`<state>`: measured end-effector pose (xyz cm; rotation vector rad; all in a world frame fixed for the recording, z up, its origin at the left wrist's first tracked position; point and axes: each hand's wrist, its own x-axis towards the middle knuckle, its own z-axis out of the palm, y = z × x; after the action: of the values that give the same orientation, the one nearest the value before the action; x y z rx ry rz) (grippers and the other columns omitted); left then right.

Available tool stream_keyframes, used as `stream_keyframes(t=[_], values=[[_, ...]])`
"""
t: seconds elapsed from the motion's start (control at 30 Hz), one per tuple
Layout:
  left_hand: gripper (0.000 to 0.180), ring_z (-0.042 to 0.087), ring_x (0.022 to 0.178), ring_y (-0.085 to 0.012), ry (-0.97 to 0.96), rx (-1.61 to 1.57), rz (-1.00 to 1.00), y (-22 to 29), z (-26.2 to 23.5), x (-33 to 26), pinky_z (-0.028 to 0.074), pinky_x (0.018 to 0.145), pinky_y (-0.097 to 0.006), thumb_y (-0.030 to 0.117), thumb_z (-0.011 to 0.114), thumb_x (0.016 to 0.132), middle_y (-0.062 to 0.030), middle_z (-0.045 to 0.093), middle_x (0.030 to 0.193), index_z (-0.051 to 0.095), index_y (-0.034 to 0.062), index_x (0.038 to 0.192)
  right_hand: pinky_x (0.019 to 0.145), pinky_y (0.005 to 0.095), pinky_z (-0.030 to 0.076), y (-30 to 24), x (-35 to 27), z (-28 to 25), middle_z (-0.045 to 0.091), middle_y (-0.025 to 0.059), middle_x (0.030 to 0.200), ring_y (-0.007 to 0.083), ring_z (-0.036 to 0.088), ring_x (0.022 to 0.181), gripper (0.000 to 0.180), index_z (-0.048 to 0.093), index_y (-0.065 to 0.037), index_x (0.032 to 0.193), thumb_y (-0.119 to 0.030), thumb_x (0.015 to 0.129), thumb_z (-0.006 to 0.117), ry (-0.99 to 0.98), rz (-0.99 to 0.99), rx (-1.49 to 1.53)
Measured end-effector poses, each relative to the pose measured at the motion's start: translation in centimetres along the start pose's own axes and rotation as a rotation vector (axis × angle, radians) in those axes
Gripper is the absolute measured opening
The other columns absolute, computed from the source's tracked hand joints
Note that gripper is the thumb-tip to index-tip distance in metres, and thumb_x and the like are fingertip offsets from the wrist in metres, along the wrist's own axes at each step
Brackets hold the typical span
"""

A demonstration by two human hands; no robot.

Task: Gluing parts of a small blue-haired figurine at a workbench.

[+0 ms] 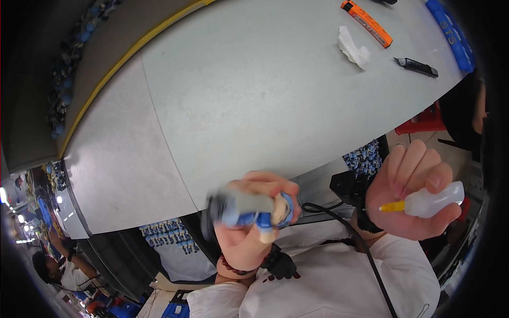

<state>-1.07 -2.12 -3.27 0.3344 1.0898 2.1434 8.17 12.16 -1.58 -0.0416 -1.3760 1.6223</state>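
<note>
The left hand (265, 185) grips a blurred blue-and-grey toy figure (248, 211) just by the near edge of the pale grey tabletop (238, 106), while well to its right the right hand (411, 183) clasps a translucent white plastic bottle (428, 203) sideways, yellow tip (392, 206) toward the figure.

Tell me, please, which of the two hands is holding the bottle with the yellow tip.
The right hand: it holds the whitish bottle, whereas the left hand grips a partly blurred blue-and-grey object.
</note>
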Motion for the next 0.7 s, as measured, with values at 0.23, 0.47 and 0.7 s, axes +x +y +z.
stream_keyframes(t=[0.23,0.47,0.7], values=[[0.05,0.052,0.058,-0.0143,-0.041,0.21,0.305,-0.9,-0.3,-0.2,0.044,0.043,-0.02,0.037,0.064,0.074,-0.0131,0.051,0.091,0.045,0.0054,0.107,0.051,0.0225,0.026,0.0,0.0,0.9,0.038,0.0008,0.06,0.0096,0.036,0.055,0.036,0.05,-0.008,0.081,-0.043,0.084,0.043,0.066,-0.035,0.025],[0.056,0.061,0.072,-0.0309,-0.165,-0.102,0.248,-1.0,-1.8,-0.7,0.053,0.059,-0.035,0.0,0.072,0.063,-0.026,0.051,0.103,0.048,0.0028,0.113,0.05,0.0226,0.025,0.0,-0.3,0.7,0.038,0.0009,0.059,0.0096,0.037,0.055,0.036,0.05,-0.007,0.08,-0.043,0.083,0.045,0.032,-0.025,0.043],[0.053,0.059,0.066,-0.0245,-0.198,0.013,0.354,-1.2,-2.0,-0.1,0.052,0.053,-0.027,0.008,0.071,0.066,-0.0225,0.051,0.102,0.045,0.0034,0.112,0.046,0.0226,0.032,-0.2,-0.4,0.4,0.044,0.0034,0.068,0.0135,0.04,0.059,0.043,0.05,-0.005,0.079,-0.048,0.081,0.049,0.03,-0.056,0.05]])
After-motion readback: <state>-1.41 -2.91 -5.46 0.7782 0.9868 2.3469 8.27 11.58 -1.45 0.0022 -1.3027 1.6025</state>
